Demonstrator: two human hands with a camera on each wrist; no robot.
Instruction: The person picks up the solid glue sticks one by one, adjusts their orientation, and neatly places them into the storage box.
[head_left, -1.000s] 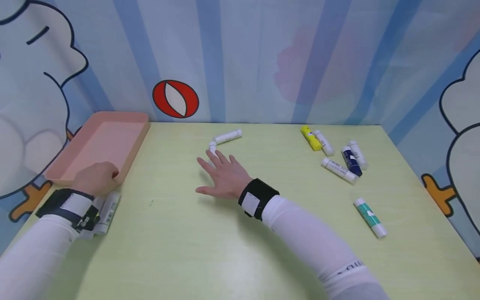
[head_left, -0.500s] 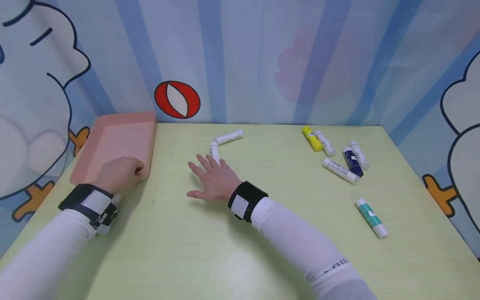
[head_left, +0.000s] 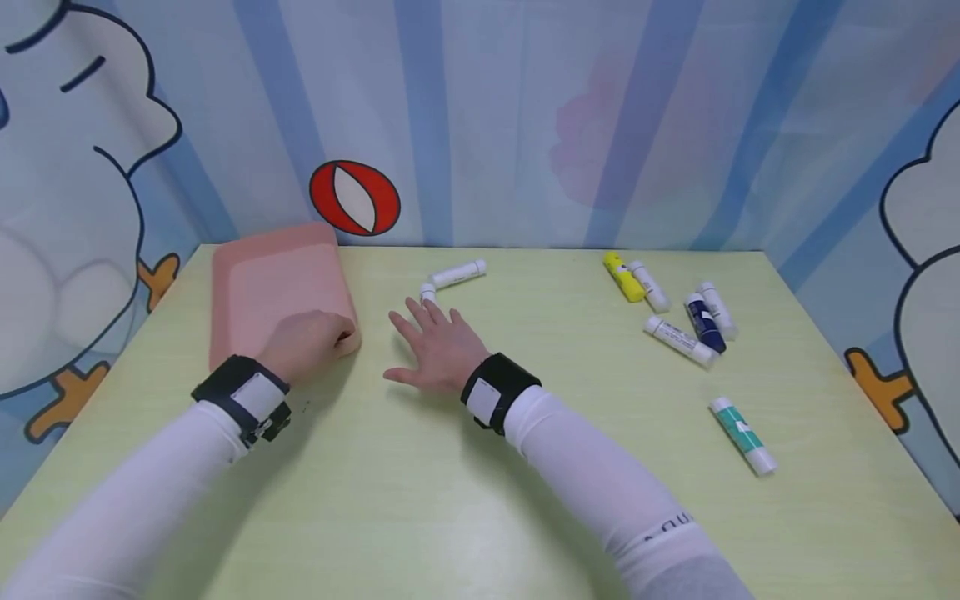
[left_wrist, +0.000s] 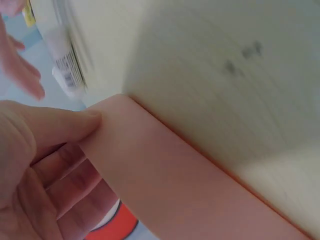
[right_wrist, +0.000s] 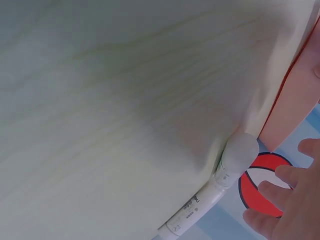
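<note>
Pink tray: our left hand grips its near right corner; our right hand lies flat, fingers relaxed, just right.

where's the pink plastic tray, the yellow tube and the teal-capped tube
pink plastic tray (head_left: 255, 292): head view, on its bare floor
yellow tube (head_left: 622, 277): head view, mid-body
teal-capped white tube (head_left: 741, 436): head view, middle of the barrel

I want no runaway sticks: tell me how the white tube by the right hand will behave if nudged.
The white tube is round and lies flat on the smooth table, so it would probably roll sideways. It looks small, plastic and stiff, likely light. The right hand is open over it, near enough to stop it.
</note>
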